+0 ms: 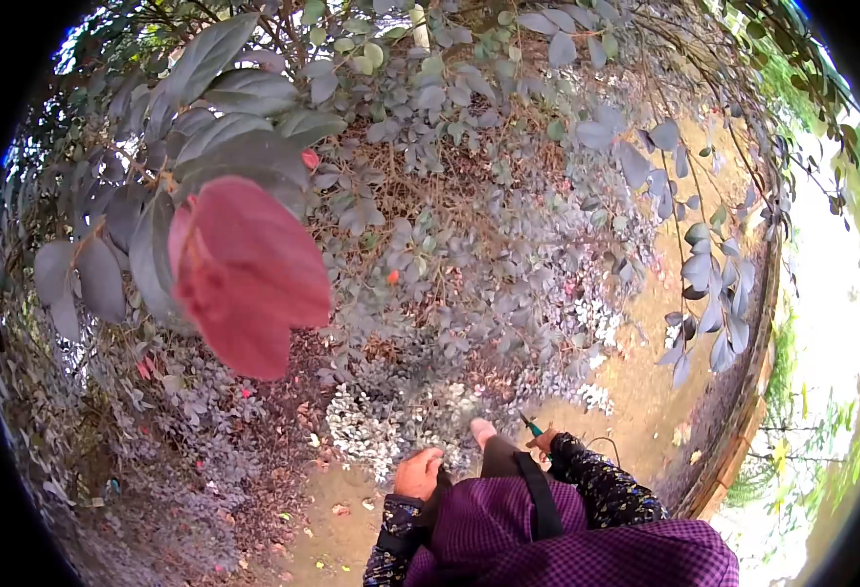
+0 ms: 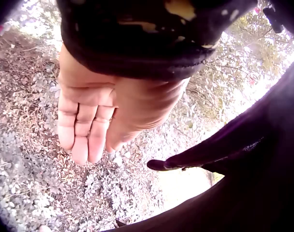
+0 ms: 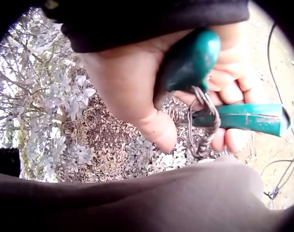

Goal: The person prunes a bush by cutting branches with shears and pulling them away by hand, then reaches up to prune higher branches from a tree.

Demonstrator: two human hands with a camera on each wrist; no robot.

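Note:
My right hand (image 1: 545, 441) holds green-handled pruning shears (image 1: 533, 428), their blades pointing ahead and to the left in the head view. In the right wrist view my fingers lie round the splayed green handles (image 3: 248, 118), and a twisted wire loop (image 3: 205, 125) hangs where the handles come together. My left hand (image 1: 417, 474) is at the left of my body with nothing in it. Its fingers (image 2: 82, 130) are nearly straight and side by side in the left wrist view, over leafy ground cover. Pale-leaved low shrubs (image 1: 362, 421) lie just ahead of both hands.
Branches with dark leaves (image 1: 225, 127) hang close in front at upper left, one reddish leaf (image 1: 254, 274) very near. Another leafy branch (image 1: 714, 293) droops at right. A bare dirt path (image 1: 665, 362) runs along a curb (image 1: 743, 440). A thin black cord (image 3: 271, 63) trails by the right hand.

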